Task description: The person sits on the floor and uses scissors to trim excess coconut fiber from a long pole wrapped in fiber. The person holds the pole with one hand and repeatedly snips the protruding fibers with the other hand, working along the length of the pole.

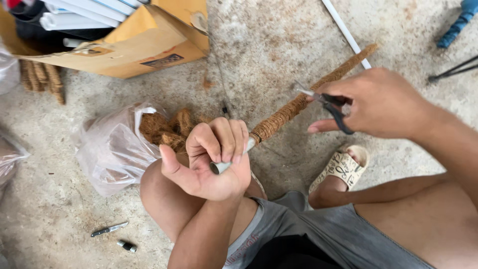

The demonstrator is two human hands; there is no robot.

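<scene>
**Trimming the coir wrap on a pipe pole**

Over the concrete floor, seen from the head camera, the left hand is closed around the bare grey end of a coir-wrapped pipe, fingers curled over it and thumb out to the side. That pole runs up and to the right, its far end touching a thin white tube. The right hand grips small black-handled scissors, blades close together right at the rope winding. By the look of it, the step in hand is snipping the fibre; the cut calls for a steady pole and blades set on the strand. Left of the knee lies a plastic bag of coir rope; a cardboard box stands near the floor's upper left edge, and a small knife lies bottom left.
</scene>
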